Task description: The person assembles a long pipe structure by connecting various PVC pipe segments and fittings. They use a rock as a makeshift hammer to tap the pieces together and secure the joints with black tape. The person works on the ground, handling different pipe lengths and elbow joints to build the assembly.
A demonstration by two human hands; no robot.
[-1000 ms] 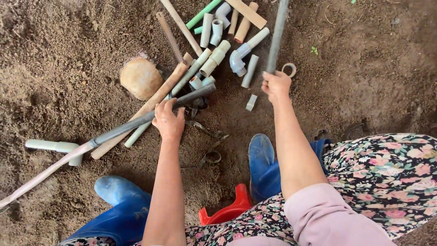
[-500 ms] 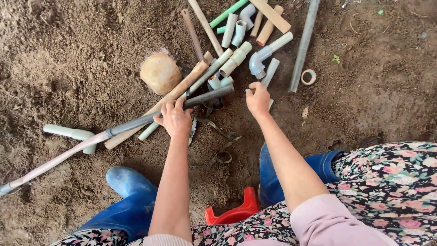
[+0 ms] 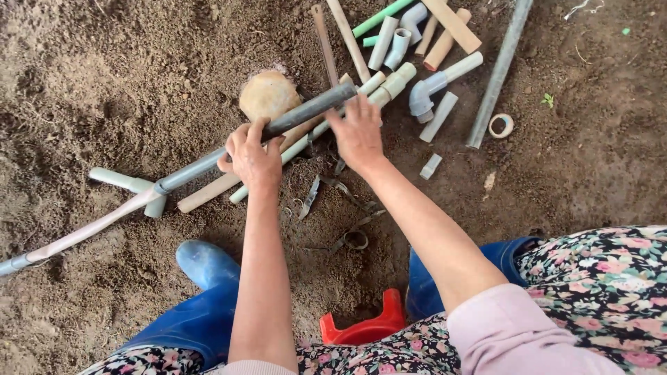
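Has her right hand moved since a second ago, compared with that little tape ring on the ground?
Yes. The right hand has moved left, away from the tape ring, toward the dark grey pipe.

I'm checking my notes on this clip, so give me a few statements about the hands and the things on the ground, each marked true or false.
1. The left hand grips a dark grey pipe. True.
2. The right hand holds the tape roll. False: the roll lies apart on the soil, to the right of the long grey pipe.
3. Scissors lie on the soil between the forearms. True.
4. The boots are red. False: they are blue; the stool is red.
5. A round stone lies just beyond the dark pipe. True.
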